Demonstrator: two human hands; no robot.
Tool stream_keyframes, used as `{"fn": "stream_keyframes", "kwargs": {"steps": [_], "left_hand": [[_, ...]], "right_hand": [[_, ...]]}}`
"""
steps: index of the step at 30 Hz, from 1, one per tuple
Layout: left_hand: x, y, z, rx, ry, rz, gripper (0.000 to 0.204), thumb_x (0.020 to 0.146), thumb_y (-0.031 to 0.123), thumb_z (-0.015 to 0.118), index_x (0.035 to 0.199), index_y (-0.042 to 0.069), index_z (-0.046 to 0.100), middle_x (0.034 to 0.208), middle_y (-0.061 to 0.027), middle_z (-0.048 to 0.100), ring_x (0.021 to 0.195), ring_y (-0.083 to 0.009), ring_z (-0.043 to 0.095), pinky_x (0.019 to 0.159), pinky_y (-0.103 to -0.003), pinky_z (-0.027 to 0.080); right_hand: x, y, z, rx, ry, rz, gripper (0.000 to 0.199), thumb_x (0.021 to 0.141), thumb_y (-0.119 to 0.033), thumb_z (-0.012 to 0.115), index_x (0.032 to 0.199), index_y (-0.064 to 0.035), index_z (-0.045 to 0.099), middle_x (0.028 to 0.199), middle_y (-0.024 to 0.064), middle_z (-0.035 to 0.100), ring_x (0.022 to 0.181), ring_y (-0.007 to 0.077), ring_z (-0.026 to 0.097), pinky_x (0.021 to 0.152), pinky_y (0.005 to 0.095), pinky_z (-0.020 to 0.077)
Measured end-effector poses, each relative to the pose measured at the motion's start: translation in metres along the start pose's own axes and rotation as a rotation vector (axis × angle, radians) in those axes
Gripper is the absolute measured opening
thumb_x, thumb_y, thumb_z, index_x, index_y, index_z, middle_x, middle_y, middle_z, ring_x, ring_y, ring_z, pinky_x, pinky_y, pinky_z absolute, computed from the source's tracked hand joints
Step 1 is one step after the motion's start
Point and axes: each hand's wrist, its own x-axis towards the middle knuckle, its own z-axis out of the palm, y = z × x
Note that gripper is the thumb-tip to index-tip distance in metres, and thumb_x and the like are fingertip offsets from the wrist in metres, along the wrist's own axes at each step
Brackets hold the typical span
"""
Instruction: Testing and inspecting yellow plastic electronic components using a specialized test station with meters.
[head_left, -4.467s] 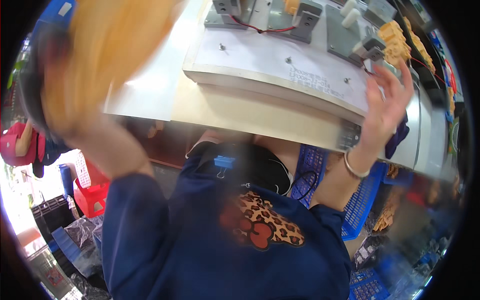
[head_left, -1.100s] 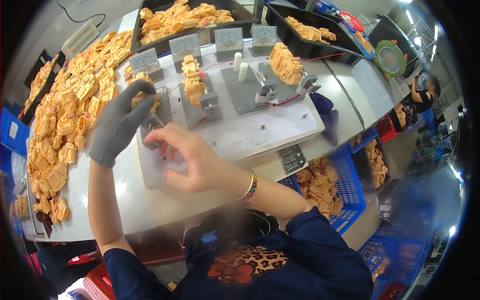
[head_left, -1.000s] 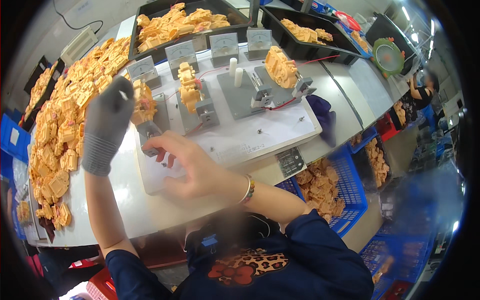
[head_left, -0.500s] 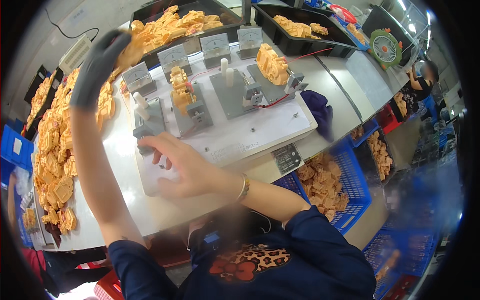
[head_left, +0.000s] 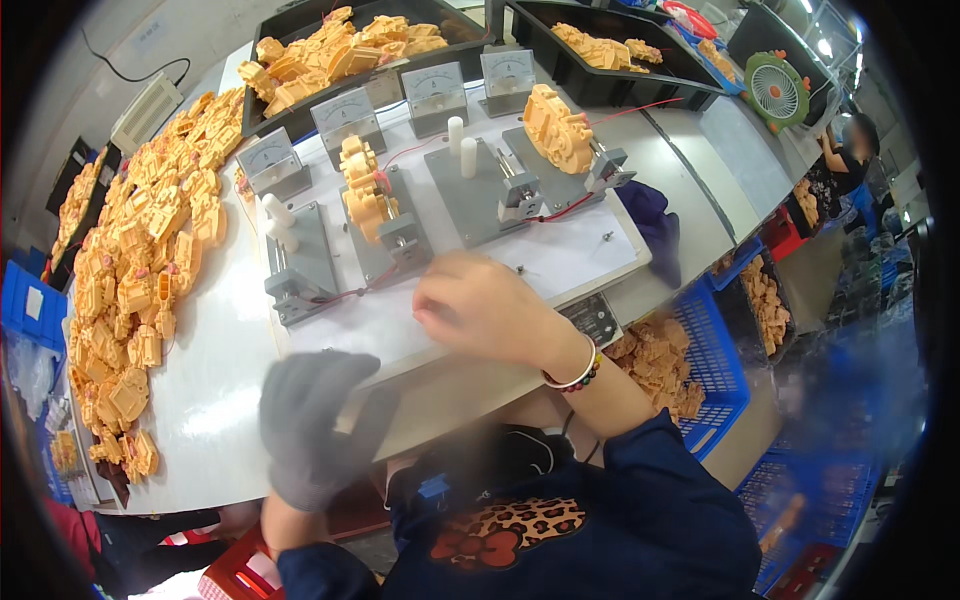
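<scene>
Clock directions as seen from the head, 12 away from the wearer. Orange plastic part (head_left: pixel 365 190) sits on the second grey stand (head_left: pixel 408 212) from the 9 o'clock end of the white board (head_left: pixel 592 268). From the bare right hand (head_left: pixel 485 305) it lies toward 10 to 11, near but apart; from the gloved left hand (head_left: pixel 315 430) it lies close to 12, farther off. Right hand is therefore the nearer. Long axis of the part runs about 11 to 5, its lower end pointing at the grey clamp block (head_left: pixel 402 245); cannot tell which end is its front. Right grip narrow, fingers curled just beside the block on its 4 o'clock side; contact, or anything pinched, cannot be told. Left grip wide, thumb apart from fingers, motion-blurred over the near edge of the surface (head_left: pixel 215 400); no object visible in it. Stand with white pegs (head_left: pixel 278 220) carries no part, at 9 from the second stand.
</scene>
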Motion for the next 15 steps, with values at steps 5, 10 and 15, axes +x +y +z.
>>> {"fn": "stream_keyframes", "kwargs": {"steps": [5,10,15], "left_hand": [[-0.016,-0.031,0.038,0.181,0.263,-0.205,0.014,0.077,0.002,0.068,0.090,0.000,0.067,0.088,-0.0134,0.063,0.083,-0.0292,0.062,0.075,-0.036,0.049],[-0.013,-0.042,0.056,0.150,0.295,-0.335,0.014,0.071,0.011,0.071,0.084,0.008,0.068,0.087,-0.0081,0.064,0.080,-0.0283,0.059,0.074,-0.039,0.048],[-0.012,-0.040,0.052,0.157,0.234,-0.330,0.014,0.072,0.010,0.070,0.085,0.008,0.069,0.090,-0.0081,0.064,0.084,-0.0279,0.059,0.075,-0.039,0.048]], "right_hand": [[0.001,0.002,-0.002,-0.014,-0.047,-0.105,0.014,0.076,-0.012,0.066,0.081,-0.0018,0.059,0.080,0.0125,0.058,0.079,0.0305,0.059,0.071,0.0399,0.0484],[0.004,-0.001,-0.007,0.062,-0.081,-0.091,0.014,0.075,-0.012,0.067,0.079,-0.0017,0.059,0.077,0.0125,0.057,0.076,0.0310,0.058,0.068,0.0400,0.0475],[0.003,0.001,-0.005,0.142,-0.099,0.011,0.013,0.079,-0.012,0.066,0.080,-0.0013,0.059,0.077,0.0121,0.058,0.075,0.0309,0.057,0.068,0.0405,0.0462]]}}
